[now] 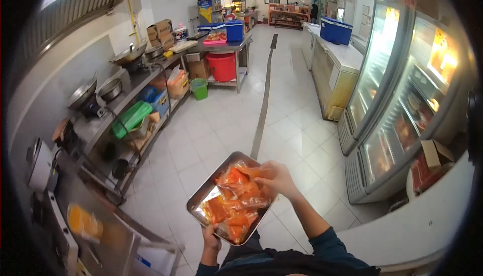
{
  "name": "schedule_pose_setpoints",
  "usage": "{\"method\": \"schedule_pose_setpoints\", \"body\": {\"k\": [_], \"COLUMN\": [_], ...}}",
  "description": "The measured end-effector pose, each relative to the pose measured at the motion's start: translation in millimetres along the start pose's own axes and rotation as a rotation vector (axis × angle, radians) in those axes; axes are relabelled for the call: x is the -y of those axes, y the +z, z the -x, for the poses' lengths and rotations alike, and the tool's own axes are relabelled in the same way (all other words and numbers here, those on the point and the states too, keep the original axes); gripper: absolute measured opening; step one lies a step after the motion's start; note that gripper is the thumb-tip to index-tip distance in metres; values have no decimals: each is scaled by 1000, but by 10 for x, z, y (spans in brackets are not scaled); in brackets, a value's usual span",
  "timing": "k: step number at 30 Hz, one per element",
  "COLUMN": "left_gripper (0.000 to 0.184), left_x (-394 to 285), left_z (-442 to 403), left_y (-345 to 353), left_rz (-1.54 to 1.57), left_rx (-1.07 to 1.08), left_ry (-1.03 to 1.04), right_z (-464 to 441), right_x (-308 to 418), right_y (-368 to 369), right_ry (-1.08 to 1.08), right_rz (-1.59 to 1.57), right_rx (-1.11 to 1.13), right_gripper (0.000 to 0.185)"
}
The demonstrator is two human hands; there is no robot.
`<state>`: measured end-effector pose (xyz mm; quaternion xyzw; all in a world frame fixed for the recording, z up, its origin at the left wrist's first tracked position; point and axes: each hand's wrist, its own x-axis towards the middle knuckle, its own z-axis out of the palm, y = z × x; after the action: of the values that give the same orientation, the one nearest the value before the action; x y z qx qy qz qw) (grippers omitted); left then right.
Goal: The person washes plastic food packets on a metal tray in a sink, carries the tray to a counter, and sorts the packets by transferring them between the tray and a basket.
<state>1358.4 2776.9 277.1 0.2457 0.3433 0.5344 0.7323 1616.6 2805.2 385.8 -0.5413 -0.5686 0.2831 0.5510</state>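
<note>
A metal tray (194, 207) is held in front of the body, tilted in view, with several clear plastic bags of orange-red food (236, 200) in it. My left hand (211, 241) grips the tray's near left edge, its fingers partly hidden under the tray. Over the tray's far right part, my right hand (274, 176) has thumb and fingers pinched together on one of the bags.
Steel counters with woks (130, 53) run along the left. A red bucket (221, 66) and a green bin (199, 89) stand beyond. At the right are glass-door fridges (402, 110) and a chest freezer (329, 69) bearing a blue cooler (335, 30). A cable strip crosses the tiled floor.
</note>
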Motion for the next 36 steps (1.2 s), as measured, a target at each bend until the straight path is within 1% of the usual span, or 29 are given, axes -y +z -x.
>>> {"method": "schedule_pose_setpoints", "body": {"k": [1, 2, 4, 5, 7, 8, 9, 11, 12, 13, 14, 15, 17, 18, 19, 20, 21, 22, 23, 24, 25, 26, 28, 29, 31, 32, 33, 35, 36], "left_gripper": [50, 49, 44, 42, 37, 37, 38, 40, 42, 42, 43, 40, 30, 24, 20, 16, 15, 14, 17, 24, 29, 33, 40, 43, 48, 51, 57, 56, 56], "left_x": [46, 88, 175, 240, 250, 331, 428, 468, 580, 721, 815, 800, 833, 864, 763, 667, 634, 640, 633, 651, 729, 809, 981, 1044, 1076, 1113, 1089, 1257, 1350], "left_z": [-383, -767, -1505, -1811, -2467, -2819, -3210, -3834, -4193, -4574, -4905, -5168, -5732, -6052, -6291, -6536, -6835, -7149, -7462, -7800, -8174, -8349, -9109, -9447, -10115, -10427, -10629, -11245, -11543], "left_y": [221, 456, 904, 1049, 1559, 1750, 1923, 2504, 2638, 2769, 2915, 3121, 3551, 3764, 3966, 4179, 4359, 4537, 4682, 4831, 4897, 4917, 5080, 5195, 5685, 5966, 6123, 6557, 6738], "left_rz": [-40, -73, -27, -26, -24, -29, -37, -63, -78, -84, -88, -84, -39, -10, -66, -114, -97, -70, -69, -70, -57, -51, -66, -78, -81, -69, -124, -196, -240], "left_rx": [-3, -5, 43, 62, 101, 109, 117, 181, 218, 244, 258, 251, 177, 124, 121, 120, 131, 151, 128, 184, 185, 190, 200, 211, 244, 257, 323, 308, 302], "left_ry": [65, 130, 23, -13, -87, -108, -127, -52, -41, -55, -71, -168, -236, -202, -204, -215, -188, -154, -173, -122, -122, -121, -153, -180, -140, -118, -179, -204, -214], "right_z": [-310, -638, -1216, -1410, -1886, -2164, -2468, -3045, -3287, -3587, -3900, -4240, -4916, -5270, -5609, -5985, -6344, -6688, -7051, -7433, -7806, -7975, -8626, -8886, -9474, -9769, -9922, -10423, -10637], "right_x": [-2, -154, -461, -561, -706, -818, -1015, -1503, -1660, -1780, -2078, -2004, -2381, -2365, -2419, -2515, -2600, -2741, -2895, -3066, -3347, -3452, -3747, -3933, -4234, -4337, -4347, -4512, -4674], "right_y": [-141, -269, -606, -762, -1037, -1170, -1317, -1640, -1759, -1927, -2118, -2266, -2637, -2771, -2907, -3054, -3181, -3291, -3405, -3532, -3664, -3772, -3943, -4045, -4384, -4568, -4669, -4951, -5141], "right_ry": [49, 66, 112, 206, 77, 4, -26, -77, -91, 24, 53, 202, 4, -11, 39, -19, -86, -25, 29, 75, 95, 188, 384, 417, 452, 465, 489, 522, 481], "right_rz": [-138, -152, -160, -88, 214, 364, 402, 476, 511, 488, 323, 347, 464, 374, 171, 155, 262, 184, 112, 44, 49, -47, -243, -284, -340, -355, -379, -441, -340], "right_rx": [7, -39, -132, -110, -151, -171, -216, -299, -329, -376, -398, -404, -442, -473, -467, -462, -458, -415, -372, -329, -254, -242, -244, -228, -205, -248, -288, -394, -417], "right_gripper": [23, 22, 20, 21, 22, 23, 23, 23, 23, 24, 26, 28, 25, 23, 20, 17, 21, 23, 24, 26, 37, 41, 49, 52, 57, 59, 61, 63, 64]}}
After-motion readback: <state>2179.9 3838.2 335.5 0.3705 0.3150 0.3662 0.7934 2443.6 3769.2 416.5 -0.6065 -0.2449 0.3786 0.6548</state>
